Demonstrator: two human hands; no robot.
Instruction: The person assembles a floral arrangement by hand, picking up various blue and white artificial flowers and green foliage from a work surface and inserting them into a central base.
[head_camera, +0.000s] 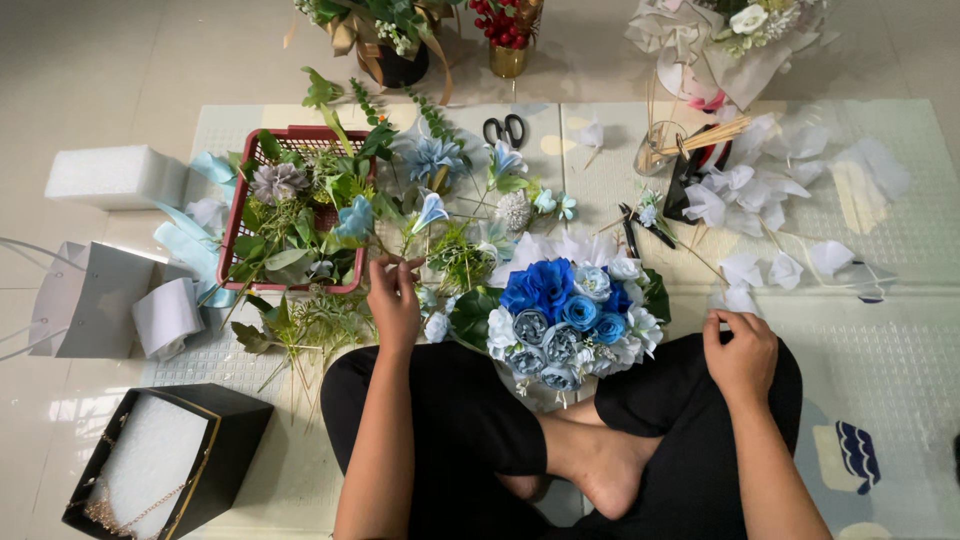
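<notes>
head view: the person sits cross-legged on a floor mat, so everything lies within arm's reach in front of the knees. the left hand reaches forward with fingers pressed together, pinching a thin green stem of a pale blue artificial flower just beside the red basket, which keeps the loose greenery and blooms gathered. the right hand rests curled on the right knee, holding nothing that shows. the blue and white bouquet lies between the knees, blooms facing up, propped where both hands can get at it. black scissors lie farther off on the mat, white petals scattered to the right, a black box near the left.
</notes>
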